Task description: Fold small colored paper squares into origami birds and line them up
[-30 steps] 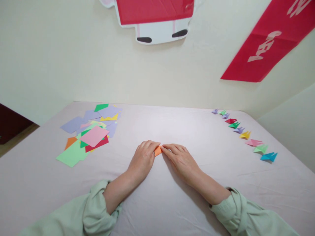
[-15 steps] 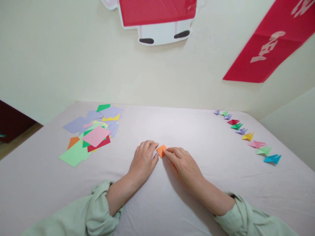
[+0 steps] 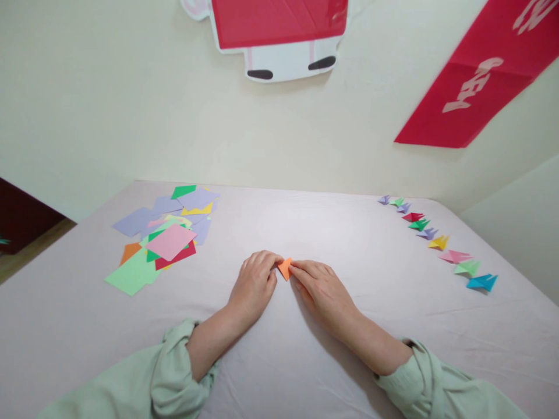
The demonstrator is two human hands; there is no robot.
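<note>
A small folded orange paper (image 3: 285,268) lies on the pale cloth-covered table (image 3: 305,361), pinched between both hands. My left hand (image 3: 254,284) rests on the cloth with its fingertips closed on the paper's left side. My right hand (image 3: 322,288) lies flat beside it, fingertips pressing the paper's right edge. Both arms wear light green sleeves.
A loose pile of coloured paper squares (image 3: 163,238) lies at the left. A curved row of several small folded paper figures (image 3: 437,240) runs along the right side, ending in a blue one (image 3: 481,282). Red banners hang on the wall behind.
The orange paper was turned and folded smaller between my fingertips, from a flat strip to a small pointed shape. Both hands stayed in place.
</note>
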